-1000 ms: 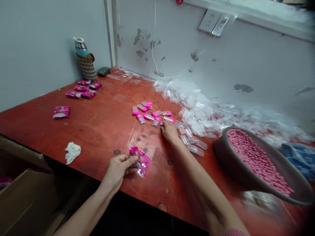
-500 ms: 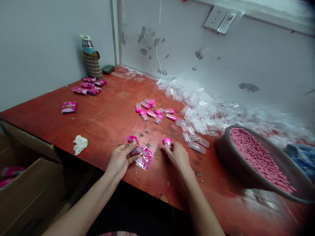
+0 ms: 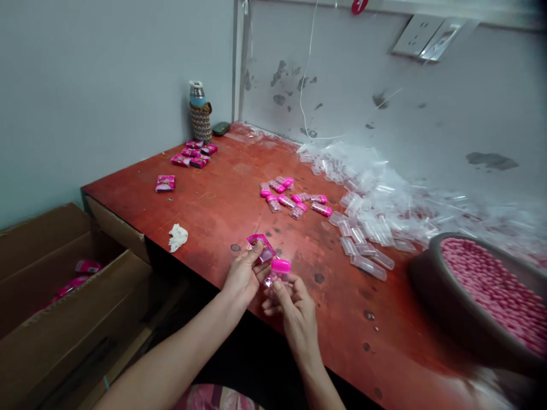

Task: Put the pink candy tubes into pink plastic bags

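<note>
My left hand [image 3: 244, 274] pinches a shiny pink printed wrapper [image 3: 261, 247] above the table's front edge. Close beside it, my right hand [image 3: 294, 307] is closed on a small clear tube with a bright pink cap [image 3: 281, 266], the cap pointing away from me. The wrapper's lower part is partly hidden behind the fingers and the tube. Several filled pink-capped tubes [image 3: 285, 200] lie loosely grouped beyond my hands. To their right spreads a large heap of clear plastic tubes [image 3: 367, 216].
A dark basin [image 3: 431, 302] of pink pellets stands at the right. Wrapped pink packets [image 3: 199, 162] lie by a bottle in a knitted cover [image 3: 200, 122]. White crumpled tissue [image 3: 178, 237] rests near the left edge. Below is a cardboard box [image 3: 106, 290] with pink packets.
My right hand has brought the pink-capped tube leftward and nearer to me, up against the wrapper in my left hand. The view has turned left, showing more of the cardboard box.
</note>
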### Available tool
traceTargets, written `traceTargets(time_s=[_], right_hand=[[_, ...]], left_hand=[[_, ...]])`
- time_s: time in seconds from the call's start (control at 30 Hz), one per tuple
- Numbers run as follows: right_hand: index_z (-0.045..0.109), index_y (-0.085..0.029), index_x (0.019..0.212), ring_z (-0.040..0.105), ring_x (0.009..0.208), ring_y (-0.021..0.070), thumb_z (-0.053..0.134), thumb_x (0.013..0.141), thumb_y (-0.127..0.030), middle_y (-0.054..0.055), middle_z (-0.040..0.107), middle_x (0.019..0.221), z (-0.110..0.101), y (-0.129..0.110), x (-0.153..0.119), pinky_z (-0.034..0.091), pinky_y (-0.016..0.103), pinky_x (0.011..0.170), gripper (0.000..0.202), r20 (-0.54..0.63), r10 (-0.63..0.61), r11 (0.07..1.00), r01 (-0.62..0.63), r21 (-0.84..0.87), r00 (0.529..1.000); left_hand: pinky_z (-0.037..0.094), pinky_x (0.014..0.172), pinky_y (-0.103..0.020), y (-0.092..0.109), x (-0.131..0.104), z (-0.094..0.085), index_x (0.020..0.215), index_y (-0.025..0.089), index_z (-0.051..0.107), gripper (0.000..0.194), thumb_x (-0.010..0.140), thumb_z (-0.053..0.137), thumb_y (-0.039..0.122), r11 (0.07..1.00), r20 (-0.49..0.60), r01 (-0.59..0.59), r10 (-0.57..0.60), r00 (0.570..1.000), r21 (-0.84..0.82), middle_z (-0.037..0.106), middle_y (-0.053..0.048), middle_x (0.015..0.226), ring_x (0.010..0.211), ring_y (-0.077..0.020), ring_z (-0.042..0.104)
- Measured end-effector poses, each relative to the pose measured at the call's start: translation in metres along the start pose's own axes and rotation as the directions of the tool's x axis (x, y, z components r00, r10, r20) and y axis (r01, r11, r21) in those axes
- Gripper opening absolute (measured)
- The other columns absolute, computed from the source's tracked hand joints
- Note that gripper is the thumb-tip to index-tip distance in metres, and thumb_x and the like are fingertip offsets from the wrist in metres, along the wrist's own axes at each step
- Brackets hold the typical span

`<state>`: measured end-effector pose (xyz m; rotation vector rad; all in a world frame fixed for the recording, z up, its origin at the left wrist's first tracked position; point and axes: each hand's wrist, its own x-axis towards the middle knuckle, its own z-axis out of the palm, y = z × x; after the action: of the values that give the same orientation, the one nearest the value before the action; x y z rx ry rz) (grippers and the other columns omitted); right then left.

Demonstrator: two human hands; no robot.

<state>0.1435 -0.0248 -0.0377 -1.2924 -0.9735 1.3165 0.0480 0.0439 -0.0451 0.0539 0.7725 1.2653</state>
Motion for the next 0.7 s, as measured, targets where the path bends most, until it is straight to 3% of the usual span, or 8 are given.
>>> traceTargets(time_s=[0.23,0.43,0.6,0.7], right_hand=[[0.049,-0.018,0.092,0.056,0.048,0.0091,0.056,0.077,-0.036,-0.002,0.059,0.066,0.001,0.006,0.008,0.049,0.02,0.043,0.024,-0.065,-0.021,0.999,0.023,0.031,0.998],[0.046,-0.018,0.089,0.054,0.04,0.0084,0.055,0.078,-0.034,-0.003,0.06,0.06,-0.001,0.011,0.012,0.045,0.017,0.039,0.021,0.059,-0.008,0.985,-0.002,0.17,0.998],[0.046,-0.019,0.088,0.055,0.041,0.0089,0.055,0.078,-0.034,-0.004,0.058,0.058,-0.002,0.008,0.013,0.046,0.018,0.041,0.021,-0.012,-0.047,0.993,0.048,0.105,0.999],[0.047,-0.019,0.09,0.055,0.042,0.0094,0.055,0.078,-0.033,-0.005,0.057,0.056,-0.004,0.007,0.012,0.047,0.02,0.043,0.02,-0.028,-0.079,0.996,0.08,0.048,0.996]], left_hand=[[0.042,0.036,-0.018,-0.009,-0.009,0.008,0.068,0.013,0.052,0.025,0.06,0.071,0.027,0.996,0.043,-0.001,-0.002,0.999,0.088,0.058,0.0,0.055,0.042,-0.01,0.053],[0.031,0.029,-0.016,-0.006,-0.013,0.011,0.064,0.014,0.05,0.029,0.063,0.067,0.037,0.965,0.163,-0.025,-0.019,0.986,0.262,0.053,0.002,0.047,0.032,-0.0072,0.043],[0.033,0.033,-0.016,-0.005,-0.013,0.011,0.075,0.013,0.056,0.027,0.06,0.07,0.031,0.919,0.276,-0.126,0.019,0.961,0.374,0.057,0.002,0.053,0.036,-0.007,0.047],[0.031,0.029,-0.017,-0.006,-0.012,0.011,0.072,0.014,0.054,0.025,0.062,0.068,0.032,0.898,0.282,-0.082,-0.048,0.958,0.432,0.056,0.002,0.052,0.033,-0.0078,0.045]])
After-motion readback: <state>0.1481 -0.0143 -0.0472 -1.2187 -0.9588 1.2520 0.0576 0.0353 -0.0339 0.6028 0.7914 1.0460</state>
